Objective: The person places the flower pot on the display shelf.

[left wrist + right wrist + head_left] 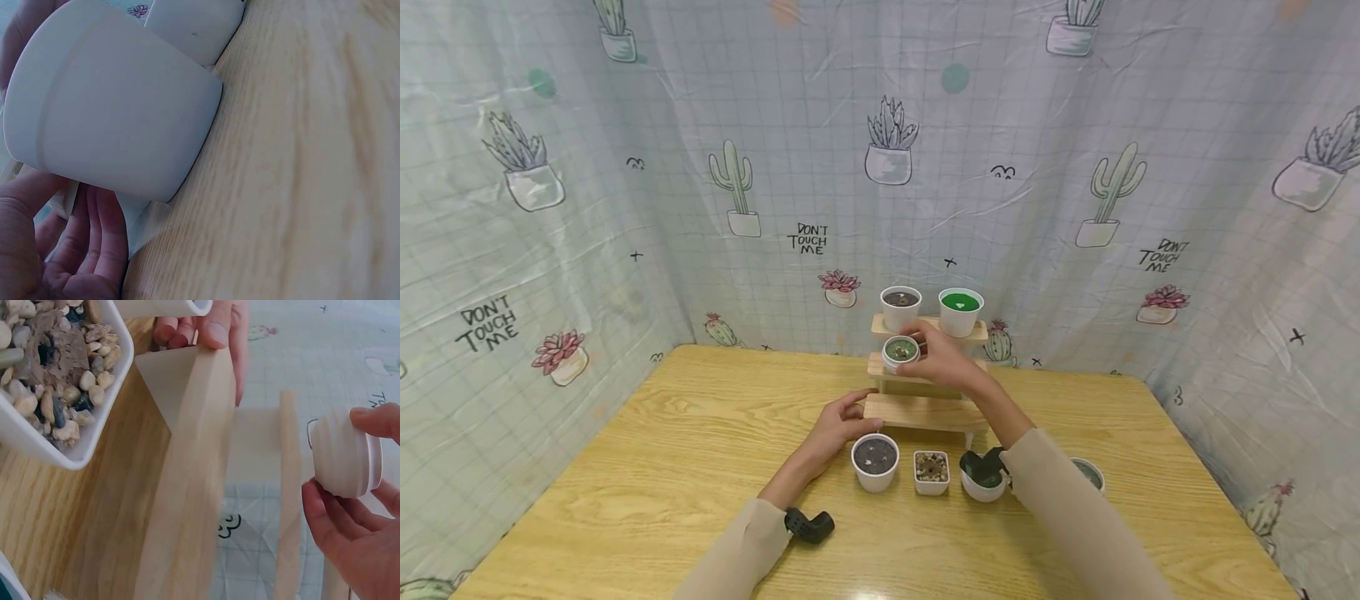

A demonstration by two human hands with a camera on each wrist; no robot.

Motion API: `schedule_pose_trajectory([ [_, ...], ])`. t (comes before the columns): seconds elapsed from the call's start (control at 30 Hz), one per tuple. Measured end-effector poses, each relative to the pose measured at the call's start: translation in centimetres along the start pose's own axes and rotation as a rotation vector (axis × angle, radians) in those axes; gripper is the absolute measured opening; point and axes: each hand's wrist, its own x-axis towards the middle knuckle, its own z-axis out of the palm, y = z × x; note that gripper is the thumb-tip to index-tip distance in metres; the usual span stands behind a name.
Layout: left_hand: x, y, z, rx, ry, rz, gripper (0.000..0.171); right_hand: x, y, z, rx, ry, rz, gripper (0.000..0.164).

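Observation:
My right hand grips a small round white pot with green-speckled filling, at the left part of the middle step of a three-step wooden stand. In the right wrist view thumb and fingers close round the ribbed side of this pot. My left hand holds the left end of the stand's lowest step, thumb on the board and fingers curled at its end. Close before that hand, a larger round white pot with dark soil stands on the table; it covers part of the left wrist view.
On the top step stand a white pot with dark soil and one with bright green filling. A square pebble-filled pot and a round green-filled pot stand before the stand. Another pot is partly behind my right sleeve.

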Motion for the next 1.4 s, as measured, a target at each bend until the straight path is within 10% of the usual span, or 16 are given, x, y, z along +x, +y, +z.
schedule_pose_trajectory([
  [1.4, -0.2, 0.4, 0.0, -0.008, -0.021, -0.008, 0.070, 0.1, 0.6, 2.0, 0.038, 0.167, 0.014, 0.061],
])
